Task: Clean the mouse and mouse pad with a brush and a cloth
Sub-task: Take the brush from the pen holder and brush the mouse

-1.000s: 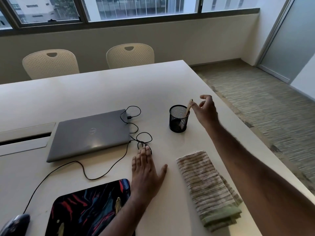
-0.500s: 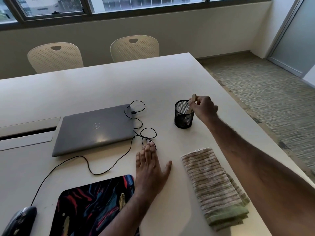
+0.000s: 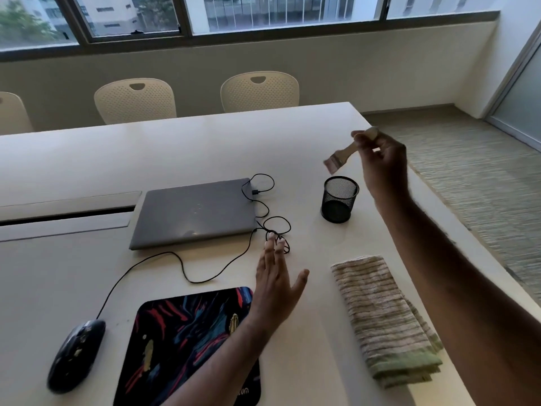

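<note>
My right hand (image 3: pixel 382 162) pinches the wooden handle of a small brush (image 3: pixel 341 156) in the air above a black mesh cup (image 3: pixel 339 199); the bristles point down-left. Fingers straight, my left hand (image 3: pixel 276 284) hovers over the white table (image 3: pixel 205 142), just right of the colourful mouse pad (image 3: pixel 187 341). A black wired mouse (image 3: pixel 76 354) lies left of the pad. The striped green-edged cloth (image 3: pixel 383 315) lies folded at the right.
A shut grey laptop (image 3: pixel 194 212) lies behind the pad, the mouse cable (image 3: pixel 187 271) looping beside it. Cream chairs (image 3: pixel 259 90) stand along the far side. The table's right edge drops to carpet (image 3: pixel 483 183).
My right hand has lifted the brush out of the mesh cup and raised it. My left hand has risen slightly off the table.
</note>
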